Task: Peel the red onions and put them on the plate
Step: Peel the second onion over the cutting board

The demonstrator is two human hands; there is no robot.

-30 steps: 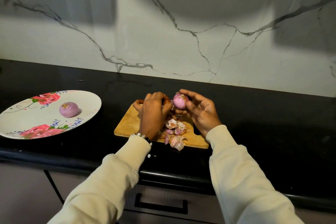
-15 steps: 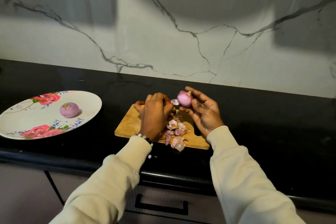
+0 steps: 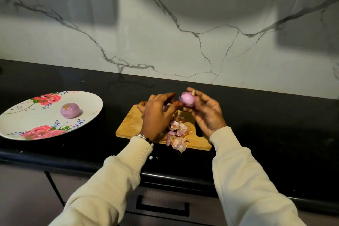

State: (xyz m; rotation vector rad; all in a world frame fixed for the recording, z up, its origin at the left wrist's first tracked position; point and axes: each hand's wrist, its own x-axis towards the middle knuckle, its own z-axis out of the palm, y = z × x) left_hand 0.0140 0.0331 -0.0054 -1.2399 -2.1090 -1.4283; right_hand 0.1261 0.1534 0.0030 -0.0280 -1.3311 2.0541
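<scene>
My right hand (image 3: pixel 206 113) grips a partly peeled red onion (image 3: pixel 187 99) above the far edge of the wooden cutting board (image 3: pixel 134 124). A loose flap of skin sticks out on the onion's left side. My left hand (image 3: pixel 157 113) is just left of it, fingers stretched toward the onion and thumb tip touching its lower left. A peeled onion (image 3: pixel 70 109) lies in the middle of the flowered plate (image 3: pixel 27 121) at the left.
A pile of onion skins (image 3: pixel 177 131) lies on the board's near half, one piece hanging over its front edge. The black counter (image 3: pixel 275 134) runs to a marble wall behind. A drawer handle (image 3: pixel 163 207) is below the counter edge.
My right hand has lifted and turned the onion slightly to the right. My left hand's fingers have uncurled and now reach toward the onion.
</scene>
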